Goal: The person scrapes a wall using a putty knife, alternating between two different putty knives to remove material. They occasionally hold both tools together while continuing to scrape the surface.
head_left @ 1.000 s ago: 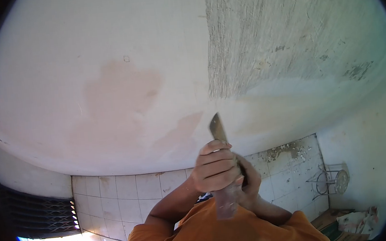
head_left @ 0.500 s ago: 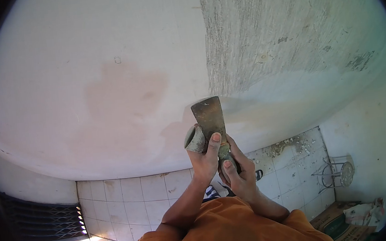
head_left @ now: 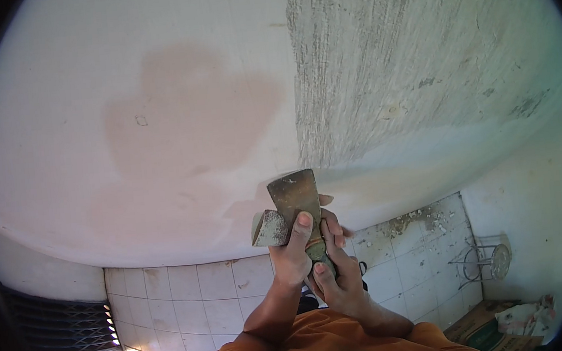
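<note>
Where the scraper [head_left: 295,197] stood edge-on a second ago, its broad face now shows: the left hand [head_left: 292,260] grips it, thumb on the metal, and the right hand [head_left: 344,282] wraps the handle [head_left: 316,248]. Fingers behind the blade are hard to assign to either hand, and the lower end of a stubby grey piece [head_left: 271,228] beside the left thumb is hidden. The scraper points upward between both palms, before the partly scored wall [head_left: 55,115]

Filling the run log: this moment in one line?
left hand: holds scraper, grey curved piece | right hand: on handle | wall: streaked upper right
</note>
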A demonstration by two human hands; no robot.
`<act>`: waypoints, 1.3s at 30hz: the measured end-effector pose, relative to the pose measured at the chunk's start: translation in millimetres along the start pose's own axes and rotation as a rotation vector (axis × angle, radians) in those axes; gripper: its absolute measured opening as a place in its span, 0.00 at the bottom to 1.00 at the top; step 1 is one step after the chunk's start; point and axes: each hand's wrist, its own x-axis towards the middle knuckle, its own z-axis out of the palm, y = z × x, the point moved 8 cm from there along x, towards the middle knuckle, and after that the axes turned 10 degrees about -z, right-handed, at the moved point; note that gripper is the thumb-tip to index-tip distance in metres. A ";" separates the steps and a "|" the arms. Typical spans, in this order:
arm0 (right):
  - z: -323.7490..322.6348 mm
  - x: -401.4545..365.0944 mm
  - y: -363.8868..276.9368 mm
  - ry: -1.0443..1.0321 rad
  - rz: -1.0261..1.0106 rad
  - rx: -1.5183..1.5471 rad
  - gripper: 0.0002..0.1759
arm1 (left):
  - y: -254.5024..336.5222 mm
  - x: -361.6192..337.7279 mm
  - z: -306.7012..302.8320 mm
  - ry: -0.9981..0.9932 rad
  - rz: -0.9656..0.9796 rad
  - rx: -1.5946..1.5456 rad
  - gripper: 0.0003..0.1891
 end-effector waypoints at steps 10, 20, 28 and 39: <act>-4.3 -6.1 22.4 -0.005 0.023 -0.035 0.17 | -8.3 -2.2 -4.2 -0.063 -0.012 -0.119 0.20; -8.1 3.5 1.2 -0.006 -0.062 -0.038 0.12 | 7.0 -3.0 3.4 0.008 0.007 -0.087 0.19; -6.9 9.3 -6.2 0.027 -0.083 -0.044 0.13 | 10.4 1.5 4.1 -0.047 0.023 -0.134 0.18; -8.7 7.6 -14.7 -0.064 -0.039 -0.009 0.15 | 23.6 -4.3 12.2 0.076 0.014 -0.105 0.17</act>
